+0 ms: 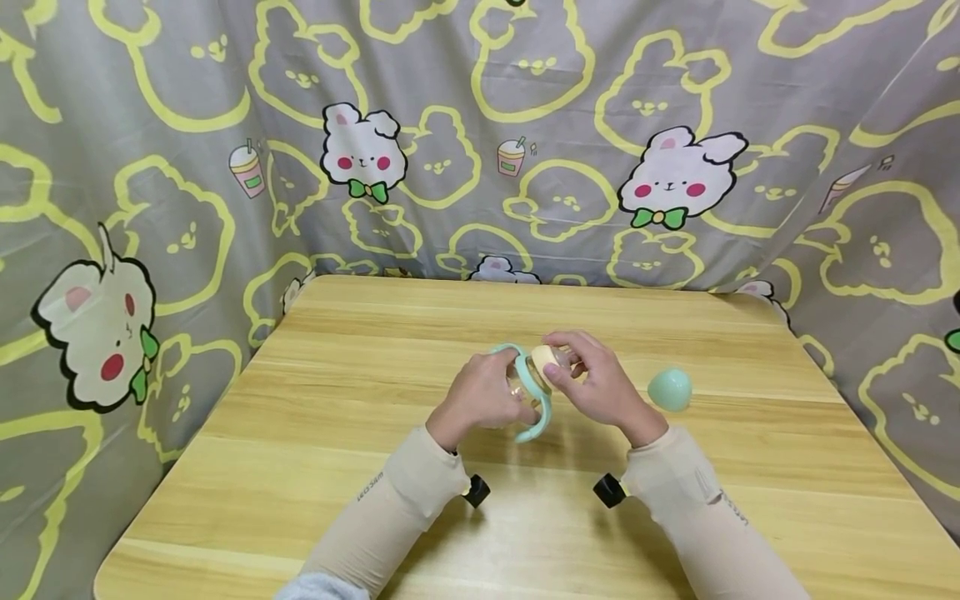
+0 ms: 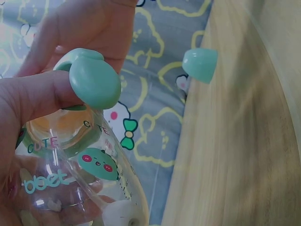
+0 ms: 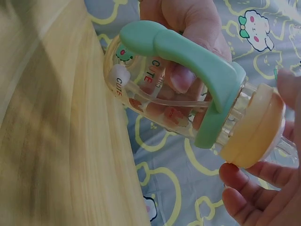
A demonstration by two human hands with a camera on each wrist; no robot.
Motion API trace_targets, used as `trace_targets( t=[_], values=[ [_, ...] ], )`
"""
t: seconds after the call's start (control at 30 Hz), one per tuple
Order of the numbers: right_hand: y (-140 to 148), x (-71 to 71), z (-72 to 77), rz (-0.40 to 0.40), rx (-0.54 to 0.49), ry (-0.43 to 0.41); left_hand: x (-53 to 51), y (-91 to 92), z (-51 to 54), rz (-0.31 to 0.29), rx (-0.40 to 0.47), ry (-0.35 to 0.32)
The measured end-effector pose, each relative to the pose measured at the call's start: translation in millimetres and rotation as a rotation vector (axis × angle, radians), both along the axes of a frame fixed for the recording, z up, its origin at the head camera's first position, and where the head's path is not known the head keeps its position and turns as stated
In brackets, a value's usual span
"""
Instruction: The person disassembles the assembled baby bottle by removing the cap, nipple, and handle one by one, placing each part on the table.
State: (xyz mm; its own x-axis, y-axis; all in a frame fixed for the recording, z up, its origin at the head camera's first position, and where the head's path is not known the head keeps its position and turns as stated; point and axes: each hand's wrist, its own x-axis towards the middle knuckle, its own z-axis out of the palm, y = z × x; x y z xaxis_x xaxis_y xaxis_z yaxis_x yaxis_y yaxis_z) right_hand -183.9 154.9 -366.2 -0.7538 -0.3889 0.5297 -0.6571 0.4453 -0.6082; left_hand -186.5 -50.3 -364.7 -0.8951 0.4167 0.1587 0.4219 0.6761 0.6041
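A clear baby bottle [image 3: 155, 110] with printed lettering is held tilted above the table. My left hand [image 1: 483, 387] grips its body, the fingers curled round it beside the mint-green handle ring [image 3: 221, 101]. Inside the bottle runs a straw with a white weighted end [image 3: 120, 74]. Around the cream-yellow screw collar [image 3: 254, 132] at the bottle's top, my right hand [image 1: 596, 379] has its thumb on one side and fingertips on the other. A clear teat [image 3: 286, 147] sticks out past the collar, partly hidden by that hand.
A mint-green domed cap [image 1: 670, 389] stands on the wooden table [image 1: 337, 367], to the right of my right hand. Patterned curtain [image 1: 450, 225] surrounds the table's back and sides. A black wrist camera [image 1: 476, 492] sits under the left wrist, another camera [image 1: 609, 490] under the right.
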Motion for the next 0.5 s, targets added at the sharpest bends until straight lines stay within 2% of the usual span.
trace_targets(
  t=[0.17,0.3,0.5],
  values=[
    [0.3,2.6,0.4,0.034,-0.010,-0.024,1.0,0.0,-1.6,0.002,0.001,-0.018],
    [0.0,4.1,2.9,0.063,-0.015,-0.013,0.6,0.1,-1.8,0.001,-0.001,-0.013],
    [-0.5,4.1,3.8,0.020,0.030,0.013,0.3,0.2,-0.2,0.003,0.001,-0.002]
  ],
)
